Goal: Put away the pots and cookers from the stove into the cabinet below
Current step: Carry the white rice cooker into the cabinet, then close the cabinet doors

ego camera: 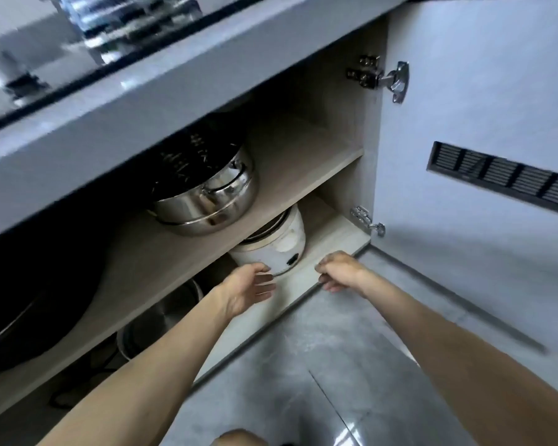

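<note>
On the left part of the shelf [303,162] lies a dark pan [29,284], and beside it to the right stands a steel pot [207,201] with its lid. Under the shelf, on the left, I see another pot [155,320], partly hidden. The white cooker [281,243] stands on the bottom board [332,239] of the cabinet, right of that pot, with its top just under the shelf. My left grip [248,286] is spread, and its fingertips touch the lower wall of the cooker on the near side. My right grip [339,272] has curled fingers at the near edge of the bottom board, right of the cooker. I cannot tell if it holds the edge or only rests there. The door [464,107] stands open at the right.

I think the danger is in the push. The cooker is near the front edge, so the door may strike it if I leave it there. If I push only with the left grip, the cooker may turn and knock the hidden pot on the left. If it tips, its top may catch the shelf above.
</note>
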Tool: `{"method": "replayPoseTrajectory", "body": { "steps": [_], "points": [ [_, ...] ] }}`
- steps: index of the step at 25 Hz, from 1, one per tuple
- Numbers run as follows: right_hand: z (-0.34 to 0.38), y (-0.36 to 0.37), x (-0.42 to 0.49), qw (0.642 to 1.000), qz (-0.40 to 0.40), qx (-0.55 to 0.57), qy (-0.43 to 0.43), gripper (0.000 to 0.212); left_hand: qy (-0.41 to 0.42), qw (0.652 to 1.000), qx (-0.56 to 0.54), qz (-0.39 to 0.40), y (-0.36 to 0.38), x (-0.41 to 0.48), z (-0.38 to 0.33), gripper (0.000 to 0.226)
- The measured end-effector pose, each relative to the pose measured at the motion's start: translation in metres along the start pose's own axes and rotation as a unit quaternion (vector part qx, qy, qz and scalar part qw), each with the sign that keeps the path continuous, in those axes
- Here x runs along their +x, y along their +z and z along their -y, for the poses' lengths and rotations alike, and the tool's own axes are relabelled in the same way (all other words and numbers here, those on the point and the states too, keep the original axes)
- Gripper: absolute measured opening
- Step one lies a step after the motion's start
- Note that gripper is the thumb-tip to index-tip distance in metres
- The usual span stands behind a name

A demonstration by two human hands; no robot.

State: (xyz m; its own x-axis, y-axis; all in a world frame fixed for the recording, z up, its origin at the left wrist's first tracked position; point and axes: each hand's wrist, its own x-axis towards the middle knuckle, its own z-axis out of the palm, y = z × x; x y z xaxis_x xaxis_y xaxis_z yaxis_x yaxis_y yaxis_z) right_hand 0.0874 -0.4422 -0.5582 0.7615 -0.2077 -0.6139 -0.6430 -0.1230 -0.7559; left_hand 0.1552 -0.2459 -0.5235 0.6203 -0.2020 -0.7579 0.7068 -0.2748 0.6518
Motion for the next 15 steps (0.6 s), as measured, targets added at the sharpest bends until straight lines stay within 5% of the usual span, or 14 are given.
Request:
{"method": "replayPoseTrajectory", "body": {
  "steps": [8, 11, 15],
  "points": [
    [0.084, -0.12, -0.219, 0.987, -0.051, -0.151, 0.012, 0.026, 0.014, 0.988, 0.136, 0.074, 0.084, -0.221, -0.093, 0.011],
    [0.122, -0.177, -0.289, 0.926, -0.12, -0.354, -0.05, 0.026, 0.024, 0.98, 0.181, 0.084, 0.103, -0.292, -0.124, 0.01],
    [0.151, -0.264, -0.337, 0.827, -0.318, -0.444, -0.13, 0.036, 0.014, 0.982, 0.169, 0.084, 0.107, -0.353, -0.148, 0.011]
  ]
}}
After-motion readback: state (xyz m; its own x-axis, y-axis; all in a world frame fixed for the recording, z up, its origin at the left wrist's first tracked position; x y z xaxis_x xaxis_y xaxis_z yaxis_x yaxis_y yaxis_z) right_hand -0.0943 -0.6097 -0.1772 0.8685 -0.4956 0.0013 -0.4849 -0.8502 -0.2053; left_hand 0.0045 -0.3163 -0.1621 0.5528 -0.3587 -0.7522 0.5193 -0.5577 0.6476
